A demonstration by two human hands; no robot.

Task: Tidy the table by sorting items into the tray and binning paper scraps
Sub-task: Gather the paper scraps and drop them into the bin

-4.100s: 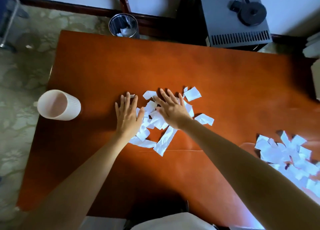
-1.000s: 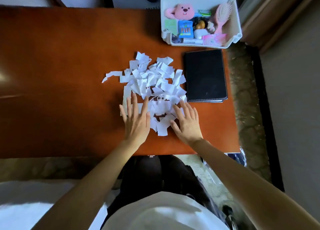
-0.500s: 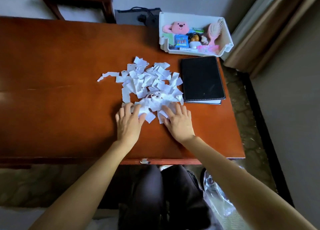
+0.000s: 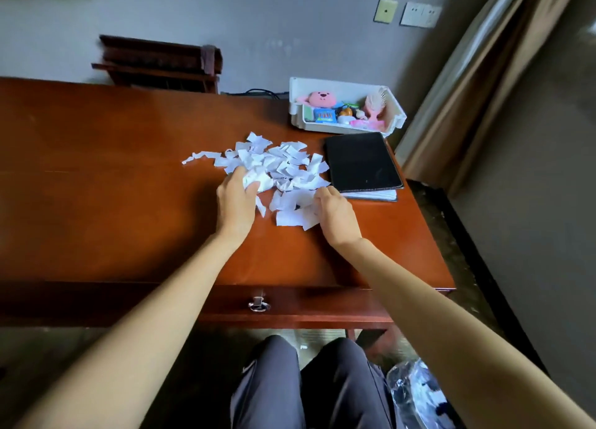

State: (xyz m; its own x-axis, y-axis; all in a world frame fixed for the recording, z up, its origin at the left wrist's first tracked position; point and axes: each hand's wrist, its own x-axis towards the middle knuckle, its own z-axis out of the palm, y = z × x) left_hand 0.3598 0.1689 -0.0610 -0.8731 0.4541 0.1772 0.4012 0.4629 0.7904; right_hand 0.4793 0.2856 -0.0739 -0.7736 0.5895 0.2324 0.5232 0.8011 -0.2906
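Right now the paper scraps lie heaped on the table, their spread running left-right between both hands, just beside a black notebook. Left hand curls round a wad at the pile's left edge. Right hand has its fingers bent into the near-right scraps, apparently pinching some. Both forearms reach forward. The likely bin, a plastic-lined container, sits on the floor, nearer the right hand.

A lived-in room, home or hotel: curtain hanging right of the wooden counter, sockets sitting above.
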